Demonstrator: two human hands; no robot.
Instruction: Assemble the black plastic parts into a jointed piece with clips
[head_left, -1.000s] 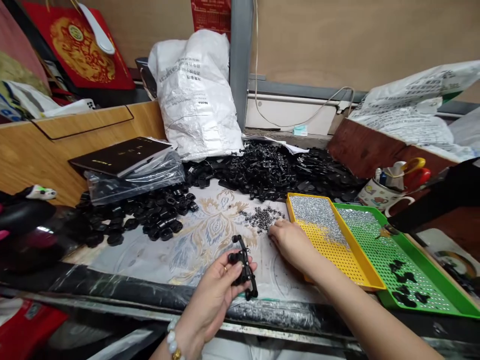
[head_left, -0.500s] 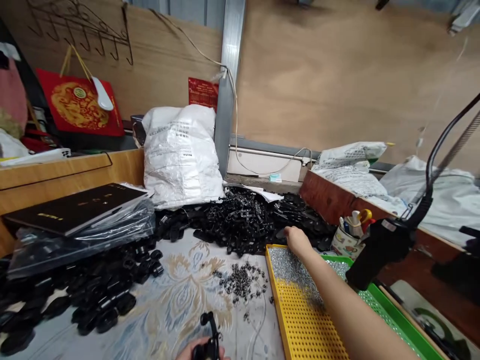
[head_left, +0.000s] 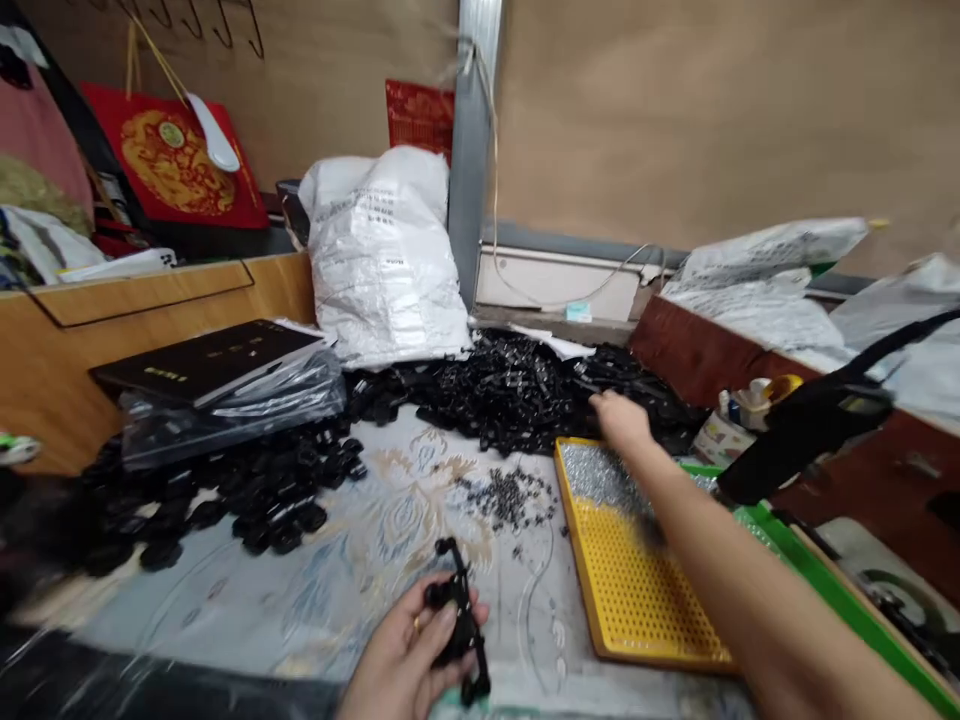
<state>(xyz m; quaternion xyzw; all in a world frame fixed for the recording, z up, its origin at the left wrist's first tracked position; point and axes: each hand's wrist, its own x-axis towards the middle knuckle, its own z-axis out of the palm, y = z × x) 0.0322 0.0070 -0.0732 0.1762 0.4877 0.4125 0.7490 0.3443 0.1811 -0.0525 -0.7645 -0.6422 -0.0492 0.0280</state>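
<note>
- Currently the left hand (head_left: 409,655) pinches a black plastic assembly (head_left: 459,625) between thumb and fingers, gripping its upper half so the lower end hangs free below the fingers; a ring shows on one finger.
- That grip keeps the assembly upright and close to the body, probably to leave its free ends open for work.
- Beyond the held piece, small dark metal bits (head_left: 510,497) lie scattered on the patterned cloth (head_left: 352,560), near enough to pick singly.
- The right hand (head_left: 621,420) stretches well away from the left, over the far end of the yellow perforated tray (head_left: 637,600), its fingers at the edge of the heap of black clips (head_left: 517,385).
- Whether the right hand is closed on a clip cannot be told; motion blur hides the fingertips.
- Silver grit covers the tray's far end, under the right forearm; a green tray (head_left: 817,590) sits just beside it, outward.
- Left of the held assembly, round black caps (head_left: 247,490) pile beside a clear bag (head_left: 232,410); a white sack (head_left: 386,260) stands behind the heap.
</note>
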